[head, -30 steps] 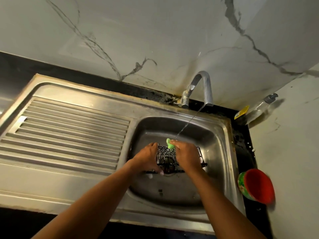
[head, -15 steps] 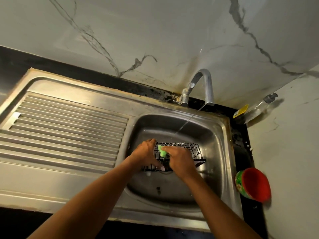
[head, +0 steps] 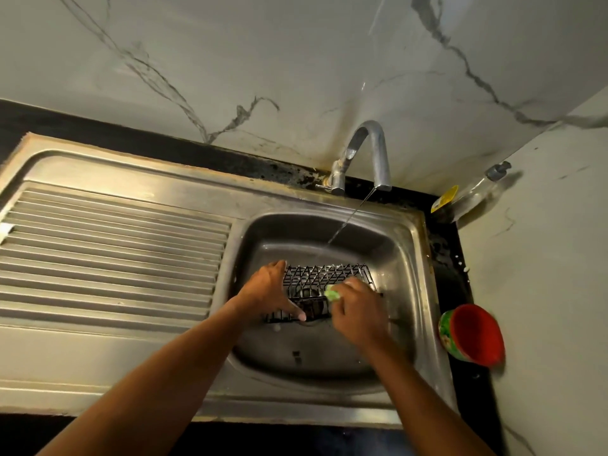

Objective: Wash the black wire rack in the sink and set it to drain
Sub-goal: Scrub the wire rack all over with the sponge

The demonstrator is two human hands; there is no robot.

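The black wire rack (head: 324, 277) lies in the steel sink basin (head: 399, 258), over the drain. My left hand (head: 268, 292) grips the rack's left side and holds it steady. My right hand (head: 357, 311) is closed on a green sponge (head: 332, 294) that presses on the rack's near right part. A thin stream of water runs from the tap (head: 368, 153) down to the rack's far edge.
A ribbed steel draining board (head: 112, 251) stretches left of the basin. A red and green cup (head: 473, 334) lies on its side on the black counter at the right. A clear bottle (head: 470, 195) leans in the back right corner by the marble wall.
My right hand with the sponge slid left across the rack, then back to the right and nearer. More of the rack's far wires show now. My left hand has kept its grip.
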